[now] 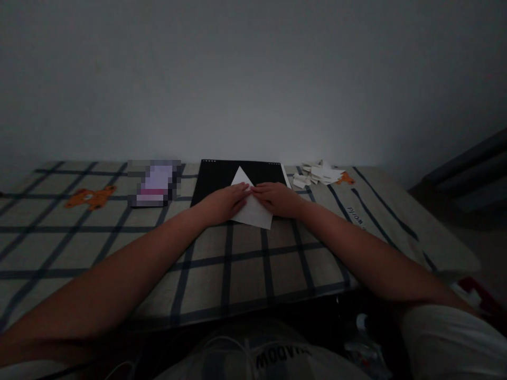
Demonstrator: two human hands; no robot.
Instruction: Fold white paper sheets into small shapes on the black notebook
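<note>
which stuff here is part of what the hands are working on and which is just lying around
In use:
- white paper, pressed flat by left hand and right hand
- black board under the paper

Lying about:
- pile of paper scraps
- blurred pink-and-white item
- checked cloth with orange bear prints

Both hands cover the middle of the white folded paper, so its crease there is hidden; the left hand and right hand lie flat over it. The paper and hands also hide the near edge of the black board. Left of the board, a flat thing is blurred into blocks and cannot be told. Right of the board, a heap of paper scraps is too small to make out singly. Print on the cloth right of the paper is unreadable.
</note>
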